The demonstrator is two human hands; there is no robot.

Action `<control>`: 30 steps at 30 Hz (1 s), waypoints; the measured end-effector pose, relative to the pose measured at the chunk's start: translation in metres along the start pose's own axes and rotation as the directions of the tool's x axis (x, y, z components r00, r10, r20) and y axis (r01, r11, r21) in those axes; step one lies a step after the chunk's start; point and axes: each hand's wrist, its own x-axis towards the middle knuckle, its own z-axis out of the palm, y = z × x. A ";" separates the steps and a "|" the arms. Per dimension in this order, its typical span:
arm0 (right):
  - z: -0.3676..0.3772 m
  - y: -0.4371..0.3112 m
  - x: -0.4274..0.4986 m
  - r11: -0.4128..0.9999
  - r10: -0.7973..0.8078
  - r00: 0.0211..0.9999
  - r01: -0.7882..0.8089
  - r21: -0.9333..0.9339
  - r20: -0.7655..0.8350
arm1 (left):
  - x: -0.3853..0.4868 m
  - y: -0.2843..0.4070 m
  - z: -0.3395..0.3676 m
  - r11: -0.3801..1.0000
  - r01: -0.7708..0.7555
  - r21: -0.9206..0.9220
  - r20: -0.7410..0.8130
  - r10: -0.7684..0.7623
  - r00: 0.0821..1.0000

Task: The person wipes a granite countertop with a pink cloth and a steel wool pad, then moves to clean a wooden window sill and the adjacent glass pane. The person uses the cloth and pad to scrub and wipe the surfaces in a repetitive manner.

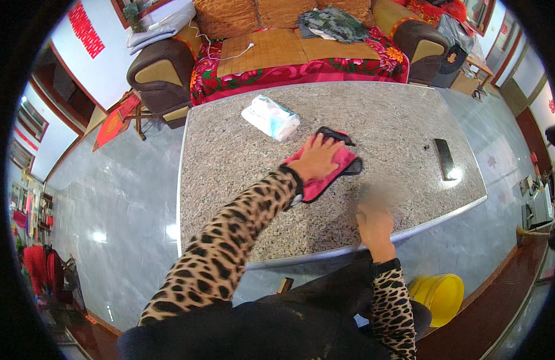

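My left hand [317, 157] lies palm down with spread fingers on a pink cloth [314, 191] edged in black. The cloth is bunched and partly folded on a speckled stone-topped table [259, 216]. Dark folded parts of it stick out past my fingers. My right hand [376, 225] is over the table's near edge, its fingers hidden by a blurred patch, so I cannot see whether it holds anything. Beyond the cloth, to the left, is a white and blue soft pack of tissues [272, 118]. A dark flat oblong object [445, 159] lies toward the table's right end.
A sofa [268, 49] with a floral cover stands against the far side of the table, a camouflage garment [333, 24] and a white cable [230, 57] on it. Near my right knee is a yellow bucket [435, 299]. A small folding stool [135, 114] stands on the tiled floor at left.
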 end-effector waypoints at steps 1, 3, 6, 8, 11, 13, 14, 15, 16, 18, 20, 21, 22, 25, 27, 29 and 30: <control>0.002 0.001 0.002 0.999 -0.037 0.999 0.037 -0.026 -0.015 | 0.006 0.005 0.004 1.000 0.019 0.000 0.004 -0.019 1.000; 0.003 0.003 0.008 0.990 -0.110 0.991 0.103 -0.097 -0.070 | 0.009 0.001 0.006 0.999 0.033 -0.015 0.028 -0.032 0.999; -0.006 0.002 0.022 0.999 0.043 0.997 -0.042 0.017 -0.059 | -0.014 -0.025 0.001 0.999 0.037 -0.015 0.095 -0.035 0.995; -0.015 -0.005 0.027 0.995 0.100 0.991 -0.098 0.027 -0.092 | -0.058 -0.047 -0.002 0.997 0.066 -0.033 0.031 -0.065 0.997; -0.017 -0.027 0.028 0.988 0.022 0.989 -0.044 0.151 0.146 | -0.144 -0.073 -0.013 0.984 0.175 -0.027 0.023 -0.175 0.984; -0.006 -0.049 0.014 0.962 -0.245 0.966 0.231 0.149 0.086 | -0.178 -0.086 -0.021 0.966 0.259 -0.018 0.031 -0.258 0.966; -0.001 -0.052 0.011 0.940 -0.331 0.937 0.317 0.126 0.110 | -0.188 -0.091 -0.023 0.954 0.298 -0.010 0.039 -0.297 0.954; 0.001 -0.052 0.008 0.884 -0.463 0.876 0.446 0.138 0.134 | -0.193 -0.093 -0.024 0.934 0.355 0.029 0.057 -0.356 0.933; 0.001 -0.046 0.008 0.907 -0.416 0.908 0.410 0.102 0.051 | -0.188 -0.094 -0.024 0.925 0.378 0.032 0.071 -0.380 0.922; -0.011 -0.019 0.015 0.980 -0.182 0.983 0.181 -0.089 -0.006 | -0.165 -0.093 -0.021 0.890 0.455 0.034 0.010 -0.456 0.890; -0.030 0.007 0.015 0.976 0.080 0.994 -0.093 -0.195 -0.075 | -0.144 -0.085 -0.016 0.860 0.507 0.058 0.019 -0.508 0.861; -0.034 0.010 0.009 0.977 0.049 0.997 -0.060 -0.205 -0.057 | -0.135 -0.082 -0.015 0.856 0.512 0.072 0.042 -0.515 0.856; -0.037 0.009 0.001 0.975 0.052 0.998 -0.056 -0.214 -0.026 | -0.130 -0.077 -0.014 0.861 0.501 0.083 0.033 -0.505 0.863; -0.029 -0.016 -0.028 0.965 -0.254 0.967 0.254 -0.061 0.006 | -0.139 -0.065 -0.017 0.936 0.335 0.109 0.133 -0.348 0.928; -0.025 -0.023 -0.039 0.910 -0.413 0.910 0.414 -0.038 0.039 | -0.158 -0.058 -0.019 0.970 0.230 0.074 0.161 -0.239 0.958; -0.028 -0.014 -0.034 0.974 -0.137 0.989 0.144 -0.176 0.052 | -0.182 -0.058 -0.023 0.990 0.139 0.017 0.186 -0.140 0.972; -0.034 -0.006 -0.033 0.968 0.018 1.000 -0.012 -0.250 0.019 | -0.191 -0.058 -0.024 0.988 0.154 0.000 0.199 -0.151 0.968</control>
